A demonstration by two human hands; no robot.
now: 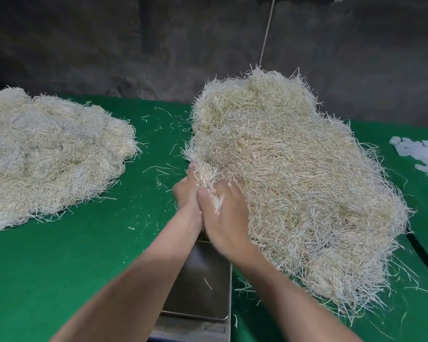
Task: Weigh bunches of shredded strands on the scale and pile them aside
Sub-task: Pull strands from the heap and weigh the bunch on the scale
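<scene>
- Far to the left of the hands, a pale heap (52,154) of shredded strands sits on the green cloth (59,267), well apart from them.
- Loose bits (158,169) lie on the cloth between that heap and the hands.
- The left hand (185,191) curls round a bunch (205,174) of strands and touches the right hand.
- The right hand (223,213) grips the same bunch, and strands poke out by its thumb.
- The bunch sits at the edge of the big pile (294,181), which spreads out to the right of the hands.
- Under the wrists, closer to the person, is the metal scale pan (203,287), with one strand on it.
- Way off to the right of the hands lie some white scraps (420,154).
</scene>
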